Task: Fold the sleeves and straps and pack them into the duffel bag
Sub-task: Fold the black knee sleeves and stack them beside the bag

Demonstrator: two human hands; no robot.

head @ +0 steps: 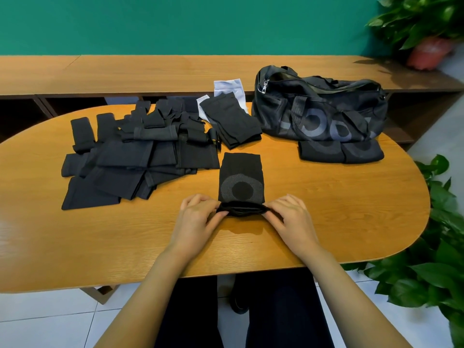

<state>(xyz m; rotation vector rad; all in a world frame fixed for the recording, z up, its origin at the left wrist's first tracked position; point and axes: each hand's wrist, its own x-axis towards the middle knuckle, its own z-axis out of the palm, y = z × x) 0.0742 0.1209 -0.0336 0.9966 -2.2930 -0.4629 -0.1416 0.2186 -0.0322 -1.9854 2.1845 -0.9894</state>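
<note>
Lying flat on the desk point(326, 212) with its grey ring facing up, the black knee sleeve point(241, 177) points away from the person, likely so its near hem can be folded forward. The left hand point(198, 212) and right hand point(288, 213) flank that hem, palms down, their fingers point(272, 217) pinching the rolled edge. The duffel bag point(319, 109) sits far right, with two folded sleeves point(341, 151) just before it.
</note>
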